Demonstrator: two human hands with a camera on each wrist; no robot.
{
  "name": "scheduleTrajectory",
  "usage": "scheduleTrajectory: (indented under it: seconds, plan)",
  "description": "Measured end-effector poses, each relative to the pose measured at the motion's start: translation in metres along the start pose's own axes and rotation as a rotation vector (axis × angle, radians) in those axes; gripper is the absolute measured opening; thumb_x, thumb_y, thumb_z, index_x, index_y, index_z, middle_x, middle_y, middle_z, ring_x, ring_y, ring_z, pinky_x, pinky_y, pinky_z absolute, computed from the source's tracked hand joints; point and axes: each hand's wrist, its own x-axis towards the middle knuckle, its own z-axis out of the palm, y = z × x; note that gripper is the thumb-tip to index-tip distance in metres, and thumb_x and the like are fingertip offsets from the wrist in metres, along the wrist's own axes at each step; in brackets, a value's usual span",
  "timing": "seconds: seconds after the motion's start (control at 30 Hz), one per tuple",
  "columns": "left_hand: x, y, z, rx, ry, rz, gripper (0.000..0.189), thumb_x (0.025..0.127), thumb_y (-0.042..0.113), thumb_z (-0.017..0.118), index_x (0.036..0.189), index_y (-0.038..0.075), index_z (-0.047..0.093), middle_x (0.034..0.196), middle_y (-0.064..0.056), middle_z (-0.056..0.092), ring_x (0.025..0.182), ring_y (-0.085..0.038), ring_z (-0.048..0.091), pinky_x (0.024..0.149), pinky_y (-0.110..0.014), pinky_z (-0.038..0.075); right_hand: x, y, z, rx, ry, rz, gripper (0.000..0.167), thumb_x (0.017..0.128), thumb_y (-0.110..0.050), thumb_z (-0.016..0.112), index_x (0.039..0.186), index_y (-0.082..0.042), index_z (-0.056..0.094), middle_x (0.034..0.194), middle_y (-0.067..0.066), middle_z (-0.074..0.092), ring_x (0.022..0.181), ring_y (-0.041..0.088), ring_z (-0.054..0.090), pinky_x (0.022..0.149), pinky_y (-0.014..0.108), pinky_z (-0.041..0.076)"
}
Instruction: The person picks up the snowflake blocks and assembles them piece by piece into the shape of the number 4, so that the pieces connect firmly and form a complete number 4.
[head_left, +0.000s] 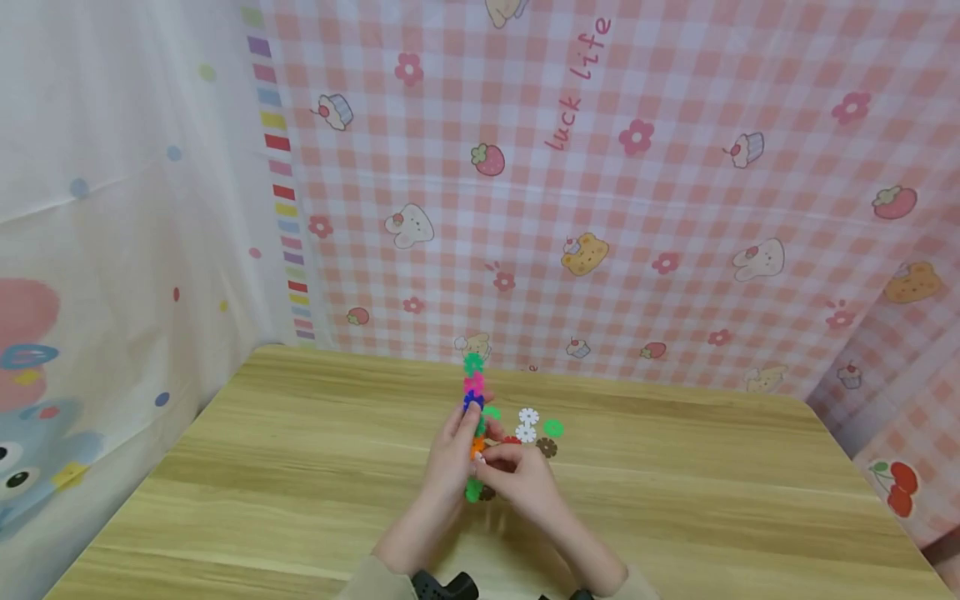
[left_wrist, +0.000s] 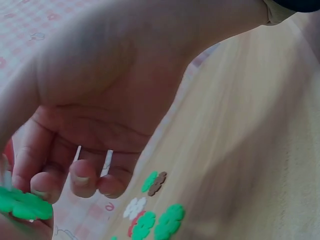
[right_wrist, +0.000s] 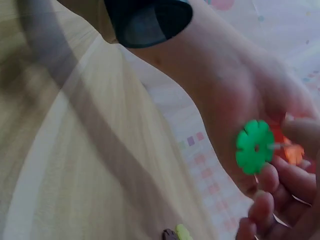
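Observation:
Held up over the table is a chain of notched plastic snowflake discs [head_left: 474, 384], with green, pink, blue and orange pieces. My left hand [head_left: 452, 450] grips its middle, thumb lying along the blue disc [head_left: 472, 402]. At the lower part, my right hand [head_left: 525, 475] pinches the chain with thumb and forefinger, just below the orange disc [head_left: 477, 447]. In the right wrist view a green disc [right_wrist: 255, 147] faces the camera, with a thin pale disc edge-on behind it, partly hidden by fingers. The left wrist view shows a green end disc [left_wrist: 25, 204] beside the fingers.
Loose discs lie on the wooden table [head_left: 675, 500] behind and beside the hands: white [head_left: 528, 416], green [head_left: 553, 427], brown [head_left: 547, 447] and a partly covered red one [head_left: 512, 440]. A checked cloth [head_left: 675, 208] hangs along the back edge; a white cloth [head_left: 112, 250] hangs at left.

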Motion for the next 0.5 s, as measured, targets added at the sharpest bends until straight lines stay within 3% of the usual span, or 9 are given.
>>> scheduleTrajectory:
  seconds: [0.1, 0.23, 0.33, 0.5]
  plan:
    - [0.0013, 0.0026, -0.0041, 0.012, -0.018, -0.003, 0.043, 0.104, 0.040, 0.039, 0.133, 0.011, 0.053, 0.087, -0.005, 0.060, 0.083, -0.022, 0.056, 0.062, -0.024, 0.046, -0.0007, -0.0033, -0.0053, 0.015, -0.082, -0.002, 0.023, 0.090, -0.013, 0.068, 0.099, 0.008, 0.071, 0.080, 0.007, 0.068, 0.063, 0.005, 0.055, 0.058, 0.019, 0.047]
    - [0.0030, 0.0053, -0.0079, 0.017, -0.024, -0.004, 0.046, 0.105, 0.044, 0.034, 0.134, 0.013, 0.053, 0.089, -0.005, 0.060, 0.086, -0.022, 0.054, 0.069, -0.026, 0.045, -0.0009, -0.0044, -0.0102, 0.028, -0.148, 0.023, 0.025, 0.090, -0.016, 0.067, 0.101, 0.007, 0.070, 0.080, 0.005, 0.068, 0.060, 0.007, 0.052, 0.056, 0.019, 0.045]
    - [0.0037, 0.0056, -0.0089, 0.000, -0.034, -0.009, 0.047, 0.105, 0.044, 0.034, 0.135, 0.013, 0.052, 0.090, -0.004, 0.060, 0.089, -0.021, 0.054, 0.074, -0.028, 0.044, -0.0002, -0.0038, -0.0107, 0.029, -0.160, 0.037, 0.025, 0.089, -0.016, 0.068, 0.101, 0.006, 0.071, 0.080, 0.004, 0.068, 0.061, 0.008, 0.053, 0.056, 0.019, 0.046]
    - [0.0040, 0.0035, -0.0088, -0.044, -0.043, -0.020, 0.050, 0.105, 0.043, 0.030, 0.137, 0.009, 0.049, 0.090, -0.003, 0.061, 0.087, -0.019, 0.056, 0.073, -0.026, 0.047, 0.0008, -0.0025, -0.0085, 0.028, -0.136, 0.047, 0.023, 0.087, -0.014, 0.071, 0.098, 0.006, 0.071, 0.077, 0.000, 0.066, 0.060, 0.006, 0.052, 0.055, 0.019, 0.045]
